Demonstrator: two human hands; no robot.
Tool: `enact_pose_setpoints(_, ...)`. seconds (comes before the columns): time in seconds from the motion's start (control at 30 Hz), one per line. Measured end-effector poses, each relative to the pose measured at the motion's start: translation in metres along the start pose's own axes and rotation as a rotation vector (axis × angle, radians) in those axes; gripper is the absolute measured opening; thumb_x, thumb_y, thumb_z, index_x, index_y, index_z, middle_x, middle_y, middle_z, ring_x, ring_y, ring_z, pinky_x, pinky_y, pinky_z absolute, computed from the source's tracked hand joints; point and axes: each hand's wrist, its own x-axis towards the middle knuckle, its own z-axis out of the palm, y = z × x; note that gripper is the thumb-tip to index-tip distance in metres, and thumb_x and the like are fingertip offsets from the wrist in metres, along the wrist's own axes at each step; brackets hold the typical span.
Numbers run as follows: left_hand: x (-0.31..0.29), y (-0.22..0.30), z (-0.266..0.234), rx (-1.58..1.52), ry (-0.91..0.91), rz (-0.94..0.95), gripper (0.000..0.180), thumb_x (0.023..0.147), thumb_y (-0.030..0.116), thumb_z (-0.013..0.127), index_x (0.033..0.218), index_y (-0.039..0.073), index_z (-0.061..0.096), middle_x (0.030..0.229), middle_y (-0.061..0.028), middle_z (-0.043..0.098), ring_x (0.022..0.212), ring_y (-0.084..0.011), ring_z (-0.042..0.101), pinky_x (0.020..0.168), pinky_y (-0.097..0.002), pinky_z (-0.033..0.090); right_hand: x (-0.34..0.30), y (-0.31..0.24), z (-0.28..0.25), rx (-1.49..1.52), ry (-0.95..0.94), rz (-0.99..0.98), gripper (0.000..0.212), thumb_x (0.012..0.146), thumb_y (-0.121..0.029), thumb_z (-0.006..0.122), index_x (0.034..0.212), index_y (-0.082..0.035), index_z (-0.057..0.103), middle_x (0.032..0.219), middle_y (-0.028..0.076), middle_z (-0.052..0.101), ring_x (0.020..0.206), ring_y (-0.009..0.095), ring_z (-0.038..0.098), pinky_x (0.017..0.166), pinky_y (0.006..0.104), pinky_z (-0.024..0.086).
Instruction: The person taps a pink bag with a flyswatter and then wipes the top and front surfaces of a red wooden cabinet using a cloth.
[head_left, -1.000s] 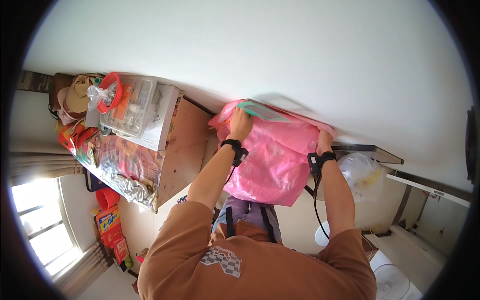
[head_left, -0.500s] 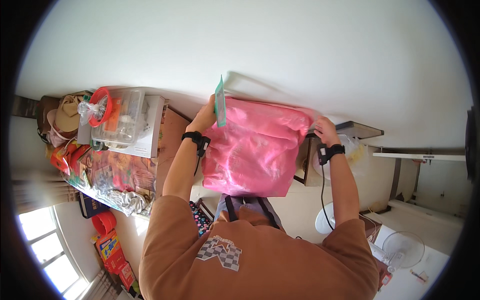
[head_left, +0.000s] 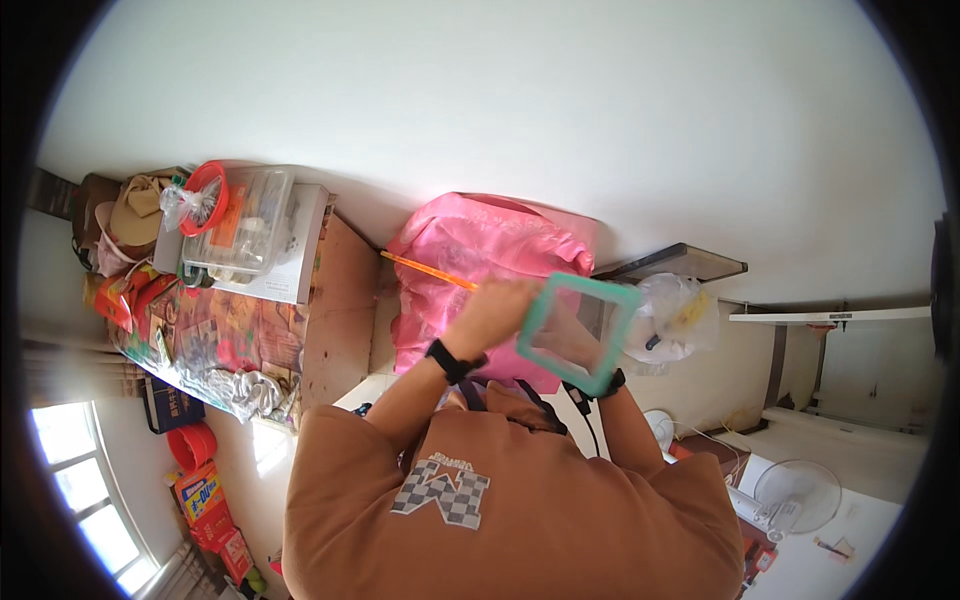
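My left hand (head_left: 492, 318) is closed around a fly swatter, near its head. The orange handle (head_left: 420, 268) of the swatter sticks out to the upper left. Its mint-green rectangular frame (head_left: 620, 345) tilts out to the right of the hand. Behind that see-through frame is my right hand (head_left: 572, 335), blurred, so its fingers cannot be made out. Both hands are over a shiny pink cloth (head_left: 440, 230), which drapes over something bulky against the white wall. What lies under the cloth is hidden.
On the left, a table with a patterned cover (head_left: 255, 330) bears a clear plastic box (head_left: 245, 250), a red ring-shaped item (head_left: 212, 182) and hats (head_left: 135, 230). A dark-framed panel (head_left: 690, 262) and a white plastic bag (head_left: 665, 310) stand right of the cloth. Further right is a fan (head_left: 797, 497).
My left hand has moved right and nearer with the fly swatter, whose frame has turned from edge-on to face-on. My right hand has left the cloth's right corner and come inward. The cloth has slumped.
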Motion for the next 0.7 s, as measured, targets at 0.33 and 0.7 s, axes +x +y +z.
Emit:
enact_pose_setpoints(0.33, 0.017, 0.112, -0.051, -0.145, 0.157, 0.480, 0.019, 0.073, 0.013, 0.057, 0.088, 0.003, 0.057, 0.081, -0.0093, 0.059, 0.081, -0.0263, 0.060, 0.075, -0.0373, 0.048, -0.042, -0.043, -0.004, 0.409, 0.214, -0.317, 0.048, 0.077, -0.010, 0.071, 0.120, -0.001, 0.051, 0.092, 0.010, 0.062, 0.082, 0.016, 0.059, 0.072, 0.0276, 0.048)
enact_pose_setpoints(0.7, 0.023, 0.190, -0.106, -0.128, 0.338, 0.704, 0.032, 0.067, 0.018, 0.062, 0.095, 0.004, 0.057, 0.092, -0.0095, 0.055, 0.090, -0.0253, 0.055, 0.086, -0.0417, 0.040, -0.062, -0.095, -0.016, -0.268, 0.467, -0.846, 0.023, 0.086, -0.017, 0.062, 0.100, 0.001, 0.061, 0.082, 0.011, 0.060, 0.072, 0.021, 0.057, 0.064, 0.0296, 0.046)
